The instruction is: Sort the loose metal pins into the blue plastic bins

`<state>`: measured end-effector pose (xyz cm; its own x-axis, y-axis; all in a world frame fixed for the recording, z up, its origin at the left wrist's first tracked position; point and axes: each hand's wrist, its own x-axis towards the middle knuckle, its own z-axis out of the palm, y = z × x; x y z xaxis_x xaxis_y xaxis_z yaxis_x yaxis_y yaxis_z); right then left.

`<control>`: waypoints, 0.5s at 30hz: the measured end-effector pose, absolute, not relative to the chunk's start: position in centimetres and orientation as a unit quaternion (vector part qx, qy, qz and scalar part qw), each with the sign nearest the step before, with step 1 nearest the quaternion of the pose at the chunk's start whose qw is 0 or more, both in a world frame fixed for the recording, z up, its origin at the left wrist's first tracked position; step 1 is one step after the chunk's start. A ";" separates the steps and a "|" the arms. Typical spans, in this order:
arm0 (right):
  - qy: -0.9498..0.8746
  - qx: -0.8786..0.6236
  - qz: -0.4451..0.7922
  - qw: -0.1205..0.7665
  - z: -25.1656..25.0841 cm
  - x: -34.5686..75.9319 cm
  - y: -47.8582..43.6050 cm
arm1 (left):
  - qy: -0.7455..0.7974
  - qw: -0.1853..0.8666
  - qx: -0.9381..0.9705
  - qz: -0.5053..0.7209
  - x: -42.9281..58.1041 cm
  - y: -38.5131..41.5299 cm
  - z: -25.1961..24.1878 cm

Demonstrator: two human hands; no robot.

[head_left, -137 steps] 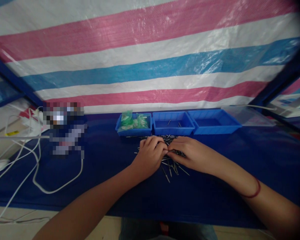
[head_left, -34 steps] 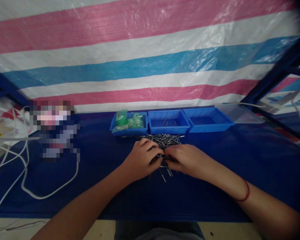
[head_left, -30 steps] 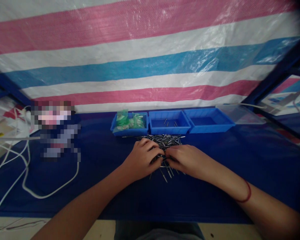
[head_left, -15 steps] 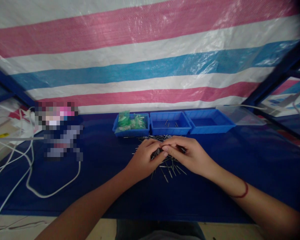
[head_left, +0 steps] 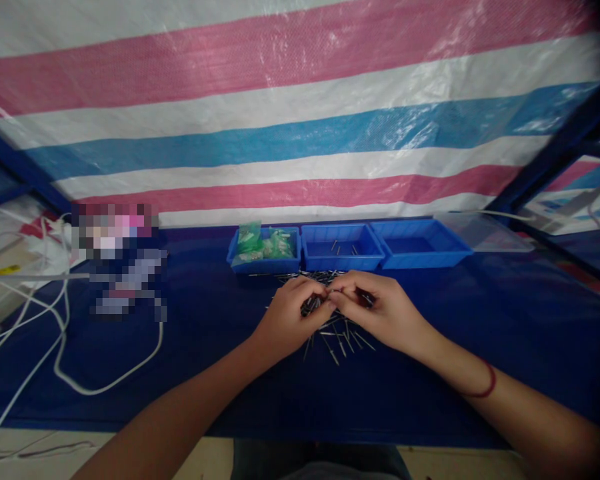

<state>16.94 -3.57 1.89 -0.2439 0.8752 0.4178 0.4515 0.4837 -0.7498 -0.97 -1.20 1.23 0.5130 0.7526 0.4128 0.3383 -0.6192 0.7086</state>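
Note:
A heap of thin metal pins (head_left: 337, 333) lies on the dark blue table (head_left: 480, 333), just in front of three blue bins. My left hand (head_left: 290, 317) is raised a little over the heap with its fingers curled round a bundle of pins. My right hand (head_left: 380, 310) meets it fingertip to fingertip and pinches pins between thumb and fingers. A red string circles my right wrist. The left bin (head_left: 265, 250) holds green plastic bags, the middle bin (head_left: 341, 247) a few loose pins, and the right bin (head_left: 420, 243) looks bare inside.
White cables (head_left: 70, 340) loop over the table's left part beside a blurred-out object (head_left: 123, 267). A clear plastic tray (head_left: 485, 230) sits right of the bins. A striped pink, white and blue tarp (head_left: 300, 113) hangs behind, and a blue frame post (head_left: 550, 160) slants at the right.
Both hands lifted off the heap, from pressing on it to meeting just above it with pins held in the fingers. The bins and cables stayed put.

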 end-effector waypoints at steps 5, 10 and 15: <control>-0.755 -0.448 0.236 0.417 2.0 17.2 -3.4 | 0.366 0.284 0.802 0.378 -1.0 -1.3 1.7; -0.797 -0.415 0.206 0.388 2.3 17.4 -3.1 | 0.382 0.289 0.789 0.385 -1.3 -1.2 1.6; -0.788 -0.438 0.118 0.417 2.4 18.3 -1.8 | 0.388 0.262 0.794 0.387 -1.2 -1.3 1.6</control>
<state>18.35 -1.83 2.44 -0.2688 0.7883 0.5536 0.5906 0.5888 -0.5517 -1.23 -1.30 1.58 0.3991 0.8194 0.4114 0.4144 -0.5615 0.7162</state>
